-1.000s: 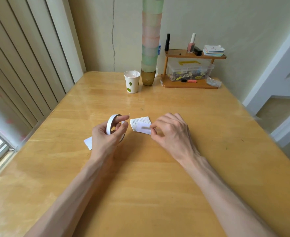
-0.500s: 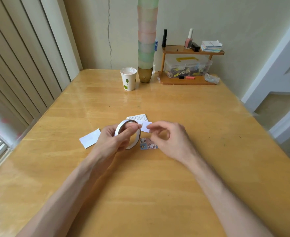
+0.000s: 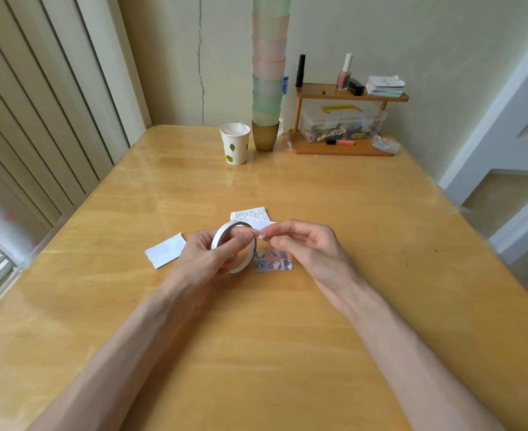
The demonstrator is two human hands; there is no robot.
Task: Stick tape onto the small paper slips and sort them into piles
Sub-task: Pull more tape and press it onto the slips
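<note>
Over a glossy wooden table (image 3: 256,353), the left hand (image 3: 206,259) grips a thin white tape ring (image 3: 218,235); the right hand (image 3: 312,250) pinches its free end (image 3: 260,234). A plain slip (image 3: 165,251), printed slip (image 3: 250,214) and cartoon-patterned slip (image 3: 273,262) lie flat on the tabletop

Left hand (image 3: 203,259) grips tape roll (image 3: 246,263) — right hand (image 3: 309,247) pinches tape end (image 3: 261,234).

At the far edge of the table (image 3: 256,353) stands a paper cup (image 3: 235,144) beside a tall stack of cups (image 3: 268,73). Right of them a wooden shelf (image 3: 318,149) carries a clear box (image 3: 340,122), an orange marker (image 3: 341,142), a nail polish bottle (image 3: 344,75) and a pile of notes (image 3: 384,86).
</note>
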